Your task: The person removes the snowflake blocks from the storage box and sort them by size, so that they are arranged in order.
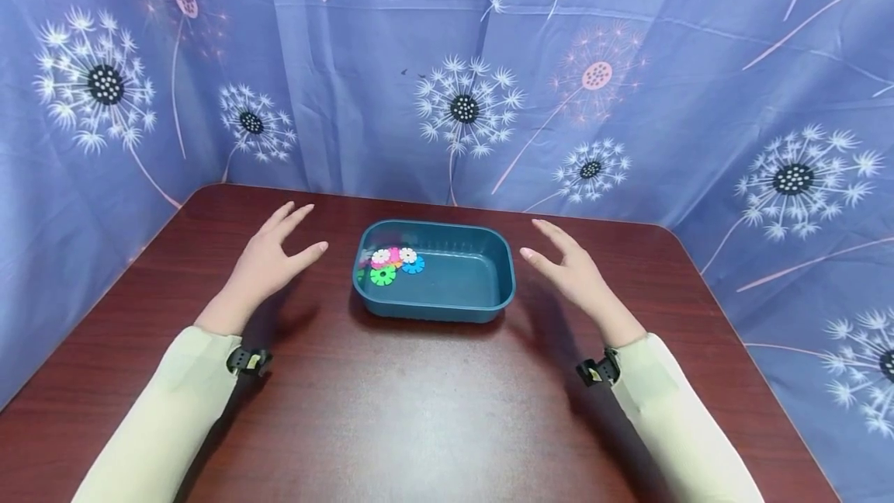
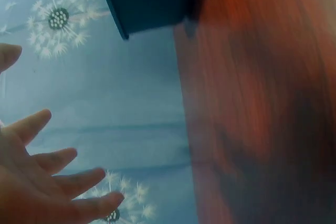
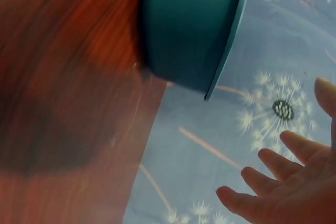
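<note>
A blue dandelion-print curtain (image 1: 391,99) closes in the far side and both flanks of the dark red table (image 1: 419,402), so a wide outward swing of either arm could, I judge, brush cloth. The table's far edge lies near the back of the teal basin (image 1: 426,310); a hard push away from the person might jam the basin against the curtain. More room lies on the near side, where tabletop stretches toward the person.

The left hand (image 1: 268,258) and right hand (image 1: 574,270) flank the basin, apart from it, fingers spread and thumbs wide, holding nothing. Pressing from one side only would probably slide or turn it (the tabletop looks glossy).

Smallest are the toothed discs (image 1: 394,261), white, pink, green, blue and orange, clustered inside at the basin's left end. Overlapping as they are, they could scatter if it tilts sharply.
</note>
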{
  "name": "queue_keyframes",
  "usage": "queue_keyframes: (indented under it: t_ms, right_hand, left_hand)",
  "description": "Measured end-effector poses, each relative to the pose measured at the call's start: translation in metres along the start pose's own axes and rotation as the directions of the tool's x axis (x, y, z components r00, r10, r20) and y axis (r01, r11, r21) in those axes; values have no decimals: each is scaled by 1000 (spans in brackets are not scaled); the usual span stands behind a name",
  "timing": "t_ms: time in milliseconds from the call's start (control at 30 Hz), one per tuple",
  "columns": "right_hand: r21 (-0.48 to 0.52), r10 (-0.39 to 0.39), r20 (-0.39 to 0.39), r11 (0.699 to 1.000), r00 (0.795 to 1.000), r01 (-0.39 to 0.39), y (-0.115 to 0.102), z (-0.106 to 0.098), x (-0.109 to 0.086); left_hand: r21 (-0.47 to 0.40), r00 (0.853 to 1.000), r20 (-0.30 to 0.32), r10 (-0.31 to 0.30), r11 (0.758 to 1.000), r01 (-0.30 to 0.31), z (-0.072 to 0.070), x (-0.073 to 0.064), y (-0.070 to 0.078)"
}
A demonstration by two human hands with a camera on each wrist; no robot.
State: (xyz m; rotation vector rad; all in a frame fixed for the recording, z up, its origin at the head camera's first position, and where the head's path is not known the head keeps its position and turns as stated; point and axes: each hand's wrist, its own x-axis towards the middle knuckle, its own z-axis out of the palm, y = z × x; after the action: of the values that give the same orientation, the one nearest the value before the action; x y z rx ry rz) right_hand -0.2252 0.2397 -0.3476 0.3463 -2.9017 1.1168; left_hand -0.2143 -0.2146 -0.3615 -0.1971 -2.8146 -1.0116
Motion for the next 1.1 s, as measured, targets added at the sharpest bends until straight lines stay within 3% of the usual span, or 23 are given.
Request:
queue_keyframes:
  t_ms: [267,567,700,933,1100]
  right_hand:
    - [30,0,123,1000,992,-4,-20,4,20]
    - [78,-17,246,997,969,-2,-38,4,42]
    - [101,-30,304,995,952,-1,-45,6,50]
    - [51,-68,419,997,906,51,-60,12,67]
    - [35,-65,489,998,870,54,-68,17,82]
  left_hand:
    - [-139,994,96,-47,988,60,8,5,11]
    - [-308,980,185,-79,942,134,20,8,12]
    - [-384,968,234,-94,906,181,24,8,13]
    - [-478,945,312,-99,843,246,34,11,11]
    - [-496,937,335,-100,826,266,39,13,8]
